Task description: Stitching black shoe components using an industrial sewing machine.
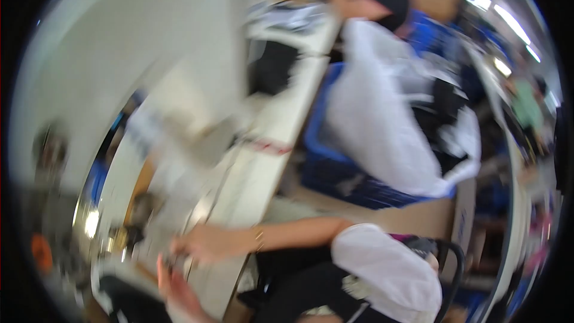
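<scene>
My right hand [212, 244] reaches in over the white table from a white sleeve, a gold bracelet at its wrist. Its fingers are bent and closed near the fingertips of my left hand [177, 292]. A small dark spot shows where the two hands meet, too smeared to name. The left hand's fingers point upward, and motion blur hides how they close. Just beyond the hands is a blurred machine-like shape [143, 208], with a pale, whitish mass [173, 188] beside it.
The long white table [251, 188] runs away from me, with a black piece [273, 67] on it. To its right, a blue crate [320, 164] holds a large white bag [376, 107] with black and white pieces. Another person [382, 0] is at the far end.
</scene>
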Available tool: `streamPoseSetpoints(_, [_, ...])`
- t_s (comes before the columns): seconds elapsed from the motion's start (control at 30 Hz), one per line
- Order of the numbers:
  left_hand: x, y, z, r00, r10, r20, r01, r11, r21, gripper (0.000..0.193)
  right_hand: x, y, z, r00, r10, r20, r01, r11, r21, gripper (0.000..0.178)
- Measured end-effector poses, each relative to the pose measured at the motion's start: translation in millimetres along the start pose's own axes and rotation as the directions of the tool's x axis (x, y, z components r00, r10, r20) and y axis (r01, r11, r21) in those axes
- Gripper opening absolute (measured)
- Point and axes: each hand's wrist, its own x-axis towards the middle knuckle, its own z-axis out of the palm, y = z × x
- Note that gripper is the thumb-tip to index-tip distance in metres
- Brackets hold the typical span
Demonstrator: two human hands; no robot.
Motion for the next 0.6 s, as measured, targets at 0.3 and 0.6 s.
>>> streamPoseSetpoints(0.3, [0.3,13.1,40.1,0.976,-0.218,-0.004,0.203,0.915,-0.350,0.032,21.2,1.9,-4.7,0.984,0.139,-0.108,-0.131,0.988,0.077,0.010])
streamPoseSetpoints(0.6, [-3.9,13.4,40.2,0.977,-0.215,-0.001,0.204,0.928,-0.313,0.034,18.4,4.7,2.6,0.994,-0.004,-0.113,-0.011,0.991,-0.136,0.024])
